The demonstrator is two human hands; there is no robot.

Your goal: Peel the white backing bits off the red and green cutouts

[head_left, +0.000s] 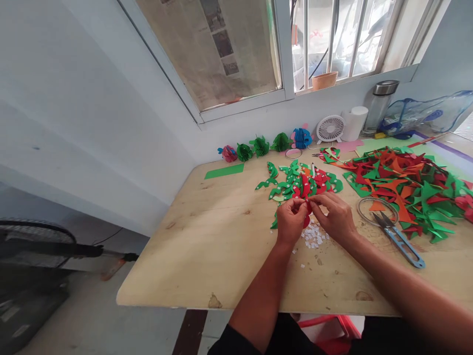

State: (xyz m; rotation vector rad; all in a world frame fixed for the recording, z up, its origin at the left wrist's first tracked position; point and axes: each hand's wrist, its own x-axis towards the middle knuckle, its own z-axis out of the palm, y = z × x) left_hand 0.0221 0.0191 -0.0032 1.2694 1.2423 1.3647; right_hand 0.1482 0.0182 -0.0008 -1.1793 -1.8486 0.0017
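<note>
Over the wooden table, my left hand [291, 220] and my right hand [333, 213] meet at the fingertips. Both are closed in a pinch on a small red paper piece [306, 220], partly hidden by the fingers. Just beyond them lies a pile of green and red cut paper shapes [291, 185] dotted with small white squares. Loose white squares [314, 235] are scattered on the table below and between my hands. To the right of my right hand are blue-handled snips [401, 241], blades apart, with tips over a metal ring [369, 201].
A large heap of red, orange and green scraps [402, 185] covers the right side. Folded paper figures [260, 146], a white fan [330, 129] and a glass bottle [379, 108] stand along the wall. A green strip [224, 171] lies at the back left.
</note>
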